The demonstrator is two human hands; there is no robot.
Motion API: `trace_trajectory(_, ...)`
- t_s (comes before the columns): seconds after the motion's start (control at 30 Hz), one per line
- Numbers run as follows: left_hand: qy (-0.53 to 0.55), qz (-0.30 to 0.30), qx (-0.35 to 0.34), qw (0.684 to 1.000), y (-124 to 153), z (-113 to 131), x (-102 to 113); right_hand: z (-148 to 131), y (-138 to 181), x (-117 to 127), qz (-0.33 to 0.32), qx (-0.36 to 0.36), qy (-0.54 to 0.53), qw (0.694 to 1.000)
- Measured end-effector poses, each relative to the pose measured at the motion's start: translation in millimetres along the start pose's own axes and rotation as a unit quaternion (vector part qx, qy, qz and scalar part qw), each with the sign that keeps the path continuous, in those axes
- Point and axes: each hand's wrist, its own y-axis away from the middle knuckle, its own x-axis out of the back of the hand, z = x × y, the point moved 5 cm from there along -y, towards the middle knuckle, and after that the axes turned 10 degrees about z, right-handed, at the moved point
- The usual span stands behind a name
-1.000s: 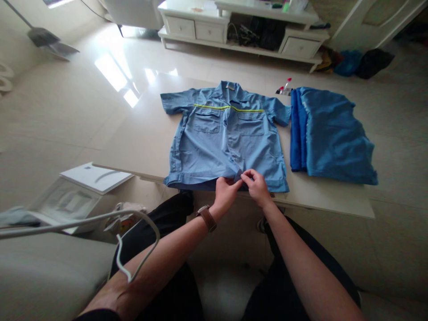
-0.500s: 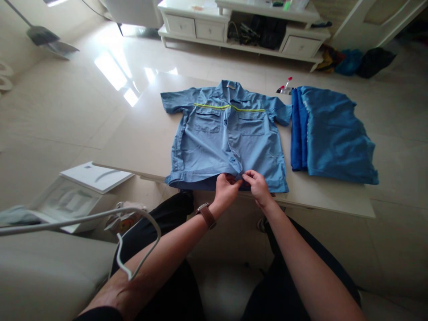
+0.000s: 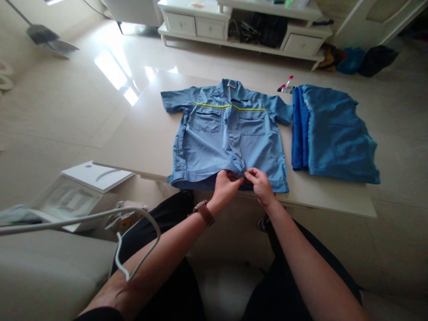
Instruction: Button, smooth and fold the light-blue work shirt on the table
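Note:
A light blue short-sleeved shirt (image 3: 207,142) lies front up on the table, its collar away from me. Yellow-green piping crosses its chest above two flap pockets. My left hand (image 3: 226,186) pinches the front placket at the bottom hem, the fingertips partly hidden by the cloth. Close beside it, my right hand (image 3: 260,183) grips the other side of the same hem corner between thumb and forefinger. A button (image 3: 233,158) shows on the placket just above my hands. The hem is lifted a little at the middle and left.
Folded blue cloth (image 3: 341,133) is stacked right of the shirt on the pale table (image 3: 133,147). Bottles with red caps (image 3: 286,84) show behind it. A white bent rod (image 3: 83,222) crosses over my left forearm. A white box (image 3: 96,176) stands left of the table.
Both hands stay at the hem. The placket corner between them has been raised and turned slightly, and the fingers have shifted a little.

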Motion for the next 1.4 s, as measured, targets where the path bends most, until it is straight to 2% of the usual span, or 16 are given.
trace_trajectory(0.1, 0.007, -0.018, 0.019, 1.0, 2.2, 1.7, -0.2, -1.0, 0.5, 1.3, 0.017, 0.018, -0.002, 1.0)
trace_trajectory(0.23, -0.02, 0.01, 0.049, 0.999, 6.7, 0.3, 3.7, 0.4, -0.6, 5.8, 0.055, 0.049, 0.022, 0.997)
trace_trajectory(0.4, 0.003, -0.012, 0.067, 0.998, 12.4, -4.2, 0.4, -0.1, 0.0, 7.4, 0.071, 0.079, 0.051, 0.993)
trace_trajectory(0.83, -0.016, 0.022, 0.036, 0.999, 7.6, -4.7, 8.5, -7.2, 5.8, 0.5, 0.042, 0.088, 0.092, 0.991)
trace_trajectory(1.07, -0.026, 0.004, 0.026, 0.999, 4.7, -4.6, 6.8, -8.8, 6.6, 0.9, 0.056, 0.107, 0.111, 0.986)
trace_trajectory(1.4, -0.054, -0.011, -0.005, 0.998, 5.8, 5.8, 7.1, 4.0, 1.3, 1.7, 0.039, 0.066, 0.076, 0.994)
